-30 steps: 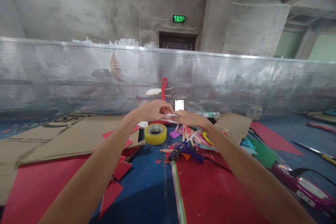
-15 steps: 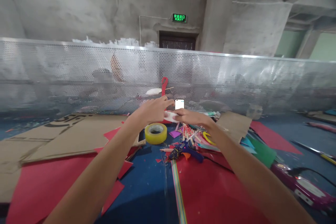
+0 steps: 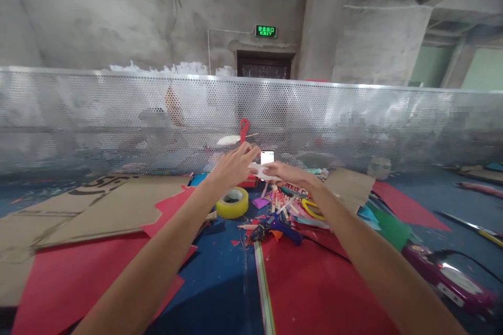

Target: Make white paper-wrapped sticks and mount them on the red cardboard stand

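Both my hands meet over the far part of the table, around a small white, soft-looking piece [image 3: 258,169] whose kind I cannot make out. My right hand [image 3: 283,171] pinches its right side between thumb and fingers. At its left end, my left hand [image 3: 234,164] has its thumb and bent fingers closed on it. Just behind stands a phone [image 3: 268,157] with a lit white screen. A red hooked strip [image 3: 244,131] rises beyond my left hand, with a white leaf-shaped piece [image 3: 228,140] beside it. Yellow tape [image 3: 232,210] lies below my left wrist.
A blue glue gun [image 3: 277,227] with a cord lies near red sheets [image 3: 314,282]. Cardboard [image 3: 106,209] and red paper cover the left. Striped sticks, yellow-handled scissors [image 3: 310,208] and scraps crowd the middle. A purple device [image 3: 448,277] sits right. A perforated metal screen [image 3: 196,115] stands behind.
My left hand's fingers have shifted slightly over the white piece, which shows a little farther right now. The whole view has tilted slightly; the things on the table stay in place.
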Motion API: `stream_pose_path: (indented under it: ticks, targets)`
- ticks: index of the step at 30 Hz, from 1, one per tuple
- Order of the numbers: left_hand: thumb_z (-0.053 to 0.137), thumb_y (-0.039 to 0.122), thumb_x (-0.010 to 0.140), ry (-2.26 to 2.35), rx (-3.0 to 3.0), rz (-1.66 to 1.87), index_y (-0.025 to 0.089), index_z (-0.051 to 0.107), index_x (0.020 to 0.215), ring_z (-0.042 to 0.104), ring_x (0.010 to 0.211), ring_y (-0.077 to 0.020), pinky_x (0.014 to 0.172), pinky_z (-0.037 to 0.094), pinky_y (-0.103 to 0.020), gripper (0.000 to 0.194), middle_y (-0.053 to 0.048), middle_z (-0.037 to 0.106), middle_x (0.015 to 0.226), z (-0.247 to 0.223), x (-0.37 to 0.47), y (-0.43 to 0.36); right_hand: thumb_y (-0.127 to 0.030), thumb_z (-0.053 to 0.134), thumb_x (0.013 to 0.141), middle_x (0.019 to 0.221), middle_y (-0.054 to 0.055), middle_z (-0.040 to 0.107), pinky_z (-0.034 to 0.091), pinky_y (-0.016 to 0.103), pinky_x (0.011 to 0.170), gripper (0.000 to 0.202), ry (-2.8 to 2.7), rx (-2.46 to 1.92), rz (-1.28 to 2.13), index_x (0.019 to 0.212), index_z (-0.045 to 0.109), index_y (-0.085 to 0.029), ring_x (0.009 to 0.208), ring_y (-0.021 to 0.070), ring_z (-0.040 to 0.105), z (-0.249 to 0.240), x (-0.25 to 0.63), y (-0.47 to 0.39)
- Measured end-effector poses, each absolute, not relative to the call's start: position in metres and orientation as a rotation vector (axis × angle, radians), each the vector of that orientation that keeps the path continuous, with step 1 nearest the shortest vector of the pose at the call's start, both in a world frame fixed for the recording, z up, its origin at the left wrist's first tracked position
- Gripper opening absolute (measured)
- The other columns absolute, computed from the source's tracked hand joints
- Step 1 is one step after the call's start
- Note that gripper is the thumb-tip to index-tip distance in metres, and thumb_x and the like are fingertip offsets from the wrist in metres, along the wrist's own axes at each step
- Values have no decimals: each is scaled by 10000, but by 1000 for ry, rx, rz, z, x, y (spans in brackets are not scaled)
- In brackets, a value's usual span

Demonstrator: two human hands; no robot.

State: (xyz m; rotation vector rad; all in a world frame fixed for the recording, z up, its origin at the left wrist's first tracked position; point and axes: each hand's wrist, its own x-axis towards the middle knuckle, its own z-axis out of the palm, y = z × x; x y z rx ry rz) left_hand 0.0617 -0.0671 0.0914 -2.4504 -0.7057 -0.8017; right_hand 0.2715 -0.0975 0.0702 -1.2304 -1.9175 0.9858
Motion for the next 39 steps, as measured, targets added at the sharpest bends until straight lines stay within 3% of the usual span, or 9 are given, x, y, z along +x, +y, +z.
stream_pose_path:
  ticks: [3,7,10,18,26,30,35,39]
  targets:
    - [654,303,868,-623,-2464,-905,225,472,1169,563,959,-217,817,484,-345,361,-76,526,1142,91,57,-59,-385,586,871,813,18,563,314,198,489,271,-1856,-1265,1068,1068,612,-201,622,107,433,70,272,-95]
    - [504,199,956,-309,-2427,-899,207,537,1057,540,1022,-208,928,441,-362,107,-71,583,1083,86,51,-57,-336,593,823,692,2,520,214,187,419,180,-1720,-1118,1309,870,590,-162,545,94,379,67,273,-90]
    - [400,113,980,-119,-2423,-752,223,577,1069,562,983,-180,929,439,-344,227,-54,639,1063,80,49,-57,-288,575,795,679,10,524,175,177,388,139,-1587,-1056,1403,796,552,-150,528,82,376,67,272,-90]
    - [386,154,1010,-150,-2575,-900,217,563,1228,554,1182,-160,1051,412,-341,288,-64,636,1259,70,47,-36,-298,570,837,729,33,577,220,178,381,160,-1745,-980,1380,824,590,-140,537,84,422,72,266,-97]
    - [428,306,1016,-137,-2688,-684,244,445,1388,506,1290,-182,1105,368,-366,377,-75,564,1396,71,42,-28,-385,616,862,837,35,620,273,188,432,266,-1844,-1083,1230,1037,619,-185,579,93,449,67,272,-93]
    - [491,272,980,-268,-2620,-519,211,385,1427,553,1229,-230,1055,401,-386,464,-111,612,1301,64,49,-33,-397,630,854,917,42,649,366,199,500,389,-1868,-1231,1116,1196,566,-221,687,128,547,68,267,-98]
    - [528,109,863,-559,-2633,-324,184,498,1297,670,1019,-266,853,505,-364,441,-128,675,1174,53,59,-39,-393,646,847,953,63,663,385,213,513,623,-1992,-1245,1090,1394,408,-218,682,131,553,67,253,-107]
    - [639,212,807,-749,-2749,-251,210,585,1213,689,985,-285,790,526,-353,410,-126,704,1108,52,62,-44,-404,625,850,964,71,671,413,237,523,730,-2123,-1333,932,1470,305,-187,662,140,565,60,243,-101]
